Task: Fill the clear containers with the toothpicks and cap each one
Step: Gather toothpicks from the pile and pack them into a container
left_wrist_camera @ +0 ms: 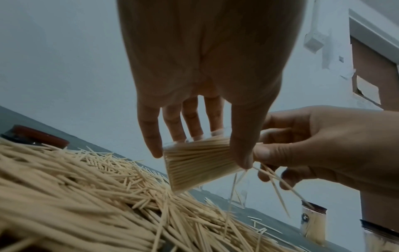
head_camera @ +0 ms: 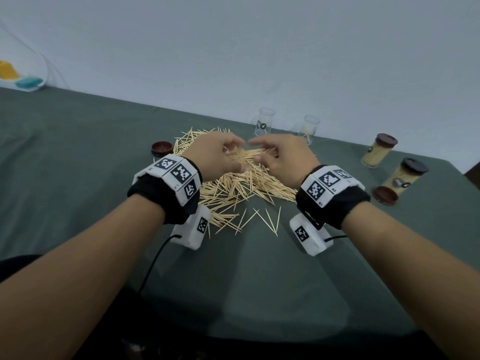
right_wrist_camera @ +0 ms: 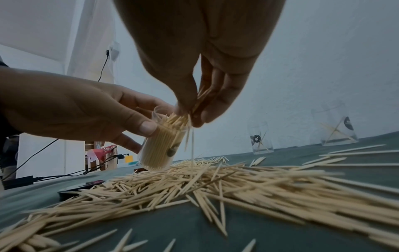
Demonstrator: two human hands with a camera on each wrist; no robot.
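Two brown caps lay loose on the worktop (head_camera: 78, 152), one (head_camera: 161, 147) at the far left of the toothpick pile (head_camera: 233, 188), the other (head_camera: 385, 195) near right beside two capped, filled containers (head_camera: 378, 153). Over the pile the left hand (head_camera: 215, 152) gripped a nearly full clear container (right_wrist_camera: 162, 145) round its wall, tilted, while the right hand (head_camera: 283, 157) pinched a bundle of toothpicks (right_wrist_camera: 199, 97) at its mouth, some dropping. Light, stiff and slippery, the sticks probably handle best pinched mid-length; two almost empty containers (head_camera: 265, 122) stood far right.
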